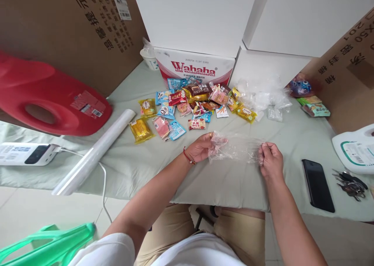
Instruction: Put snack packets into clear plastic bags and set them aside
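Observation:
A clear plastic bag (238, 148) is stretched between my two hands above the green cloth. My left hand (201, 147), with a red string on its wrist, has its fingers closed round the bag's left end. The right end is pinched in my right hand (270, 158). Just beyond the bag lies a pile of wrapped snacks (198, 98) in yellow, blue, red, pink and brown packets. More crumpled clear bags (263, 98) lie to the right of the pile.
A plastic film roll (95, 153), a white power bank (26, 154) with cable and a red jug (55, 98) are at left. Right are a black phone (318, 186), keys (350, 185) and a white jug (356, 149). Boxes, one marked Wahaha (195, 68), stand behind.

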`<state>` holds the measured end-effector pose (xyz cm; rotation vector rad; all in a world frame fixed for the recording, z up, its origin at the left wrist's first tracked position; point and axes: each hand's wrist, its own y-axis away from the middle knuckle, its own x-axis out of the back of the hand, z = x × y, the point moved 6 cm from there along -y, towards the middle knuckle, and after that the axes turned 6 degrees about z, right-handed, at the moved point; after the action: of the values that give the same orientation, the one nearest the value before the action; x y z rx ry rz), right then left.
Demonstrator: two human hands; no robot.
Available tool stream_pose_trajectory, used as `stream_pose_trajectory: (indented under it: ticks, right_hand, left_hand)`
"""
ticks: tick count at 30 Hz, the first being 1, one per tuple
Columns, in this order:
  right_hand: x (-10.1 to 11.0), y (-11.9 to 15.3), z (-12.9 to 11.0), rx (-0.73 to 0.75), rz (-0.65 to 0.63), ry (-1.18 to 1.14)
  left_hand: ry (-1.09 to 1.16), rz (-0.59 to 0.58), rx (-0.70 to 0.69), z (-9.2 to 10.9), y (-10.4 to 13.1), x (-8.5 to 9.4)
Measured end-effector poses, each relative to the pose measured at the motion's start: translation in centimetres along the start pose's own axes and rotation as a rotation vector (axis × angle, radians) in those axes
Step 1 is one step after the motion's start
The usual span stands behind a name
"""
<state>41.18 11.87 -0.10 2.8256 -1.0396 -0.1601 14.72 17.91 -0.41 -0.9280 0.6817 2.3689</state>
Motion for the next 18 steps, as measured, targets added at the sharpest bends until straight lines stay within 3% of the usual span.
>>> stream_pose_trajectory:
  ticks: [6, 9, 18]
  right_hand:
    - [0.0, 0.1, -0.1, 0.005, 0.003, 0.005]
    - [0.1, 0.0, -0.2, 0.005, -0.009, 0.018]
    - [0.8, -0.7, 0.0, -0.023, 0.011, 0.024]
  left_hand:
    - [0.028, 0.007, 0.086, 0.7, 0.3, 0.2]
    - [0.008, 0.082, 0.108, 0.9, 0.2, 0.8]
    - [-0.038, 0.435, -0.296, 4.4, 1.3, 3.7]
